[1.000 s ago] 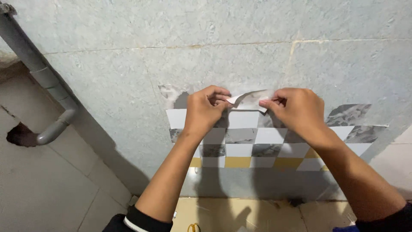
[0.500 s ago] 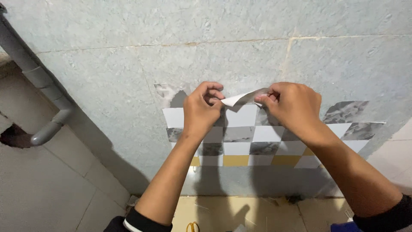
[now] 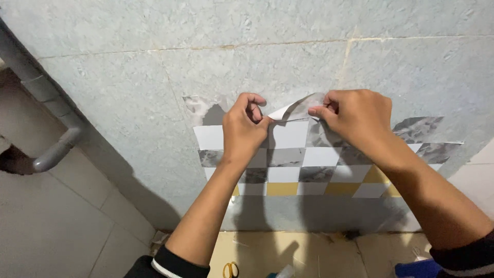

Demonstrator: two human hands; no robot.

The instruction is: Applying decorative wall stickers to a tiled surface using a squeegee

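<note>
A checkered wall sticker [image 3: 293, 164] in white, grey marble and yellow squares is stuck low on a pale blue-grey tiled wall [image 3: 154, 72]. Its top edge is curled away from the wall as a loose flap [image 3: 294, 109]. My left hand [image 3: 246, 128] pinches the left end of that flap with thumb and fingers. My right hand [image 3: 355, 118] pinches its right end. Both hands are pressed close to the wall, about a hand's width apart.
A grey drain pipe [image 3: 49, 118] runs down the left side and bends toward a hole in the side wall. On the yellowish floor below lie scissors with yellow handles [image 3: 231, 270], a pale bottle tip [image 3: 284, 271] and a blue object [image 3: 419, 268].
The view has shifted slightly. My hands stay on the flap, and the flap between them has peeled a little further off the wall.
</note>
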